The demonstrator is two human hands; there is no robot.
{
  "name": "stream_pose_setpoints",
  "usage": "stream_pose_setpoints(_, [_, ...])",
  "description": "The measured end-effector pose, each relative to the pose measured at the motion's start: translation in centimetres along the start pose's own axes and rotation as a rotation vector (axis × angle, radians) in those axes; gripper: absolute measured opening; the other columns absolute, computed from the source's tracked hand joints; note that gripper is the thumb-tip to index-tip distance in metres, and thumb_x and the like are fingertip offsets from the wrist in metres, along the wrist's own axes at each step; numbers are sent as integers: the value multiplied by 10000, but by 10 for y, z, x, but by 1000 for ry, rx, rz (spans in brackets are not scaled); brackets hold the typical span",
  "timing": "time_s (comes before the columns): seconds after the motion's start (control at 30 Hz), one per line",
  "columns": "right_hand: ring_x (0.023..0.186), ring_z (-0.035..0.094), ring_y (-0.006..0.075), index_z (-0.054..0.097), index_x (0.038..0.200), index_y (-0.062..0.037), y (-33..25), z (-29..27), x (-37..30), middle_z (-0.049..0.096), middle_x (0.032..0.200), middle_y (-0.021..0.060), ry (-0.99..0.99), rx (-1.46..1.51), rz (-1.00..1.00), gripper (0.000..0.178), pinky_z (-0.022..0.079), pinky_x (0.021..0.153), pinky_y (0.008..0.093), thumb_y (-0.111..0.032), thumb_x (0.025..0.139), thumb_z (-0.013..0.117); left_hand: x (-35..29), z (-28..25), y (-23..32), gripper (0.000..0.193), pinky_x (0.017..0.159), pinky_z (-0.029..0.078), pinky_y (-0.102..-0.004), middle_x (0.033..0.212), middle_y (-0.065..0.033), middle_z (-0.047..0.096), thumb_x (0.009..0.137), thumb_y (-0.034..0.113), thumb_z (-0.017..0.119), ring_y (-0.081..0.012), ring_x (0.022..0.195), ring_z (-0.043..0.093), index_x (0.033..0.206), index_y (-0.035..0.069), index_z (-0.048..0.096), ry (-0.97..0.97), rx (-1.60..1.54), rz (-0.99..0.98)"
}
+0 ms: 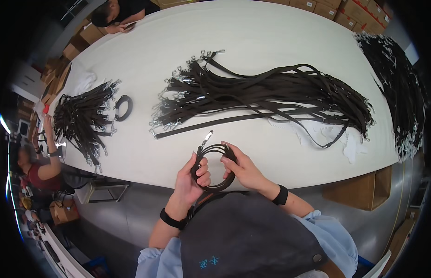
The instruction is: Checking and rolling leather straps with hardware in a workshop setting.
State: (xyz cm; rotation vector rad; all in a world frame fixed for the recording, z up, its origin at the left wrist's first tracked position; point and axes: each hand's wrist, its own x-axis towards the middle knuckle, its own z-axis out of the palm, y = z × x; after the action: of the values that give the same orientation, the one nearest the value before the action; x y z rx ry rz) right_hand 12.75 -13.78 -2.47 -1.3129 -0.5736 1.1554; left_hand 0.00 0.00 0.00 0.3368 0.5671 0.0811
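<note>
A black strap [218, 187] is wound into a loose ring between my two hands, just above the table's near edge. My left hand [190, 178] wraps its fingers round the ring's left side. A silver metal clip [207, 136] sticks up from the coil above that hand. On the opposite side, my right hand [244, 167] grips the ring between thumb and fingers. Beyond my hands lies a long pile of black straps [262, 90], with many metal clips at its left end. One single strap [225, 124] stretches along the pile's near side.
A coiled strap [124, 108] rests beside a smaller strap pile [83, 118] on the left. More straps [396, 88] hang over the right edge of the white table [289, 160]. One person [118, 16] leans at the far edge; another [41, 171] works at left. An open carton [359, 190] stands below.
</note>
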Motion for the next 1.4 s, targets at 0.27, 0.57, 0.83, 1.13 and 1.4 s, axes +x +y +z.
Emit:
stream_pose_setpoints(0.27, [776,495,95,351,1341,-67,4,-1,3,486,905,15,-62,248,-108,442,438,723,263,-118,925,491,-5,1,1,349,377,224,-191,495,57,320,984,342,318,-39,372,259,785,80,437,-107,173,4])
stream_pose_setpoints(0.57, [839,494,98,317,1370,-72,-12,9,-9,485,1029,33,12,249,-280,580,428,791,254,-106,865,599,-18,4,5,364,377,199,-187,481,72,295,955,361,358,-30,375,247,732,84,436,-95,467,-31])
stream_pose_setpoints(0.83, [940,556,119,510,1206,-49,-10,0,-7,532,1109,65,0,-169,-336,407,490,805,261,-60,824,649,-22,-2,1,374,359,202,-188,470,72,294,971,350,323,-34,356,245,722,90,426,-95,259,14])
stream_pose_setpoints(1.13, [855,575,102,579,1075,-35,-10,-1,-8,595,1001,59,39,-131,-277,209,481,746,235,-93,874,593,-25,0,0,399,367,214,-186,484,64,341,981,392,319,-26,349,254,759,82,436,-136,294,-61])
stream_pose_setpoints(1.4, [852,592,108,624,1087,-41,-33,3,-4,636,905,57,-202,20,-143,253,456,768,235,-199,891,598,-23,5,-2,405,392,226,-179,527,42,384,978,382,347,-31,388,273,845,35,508,-135,521,-171])
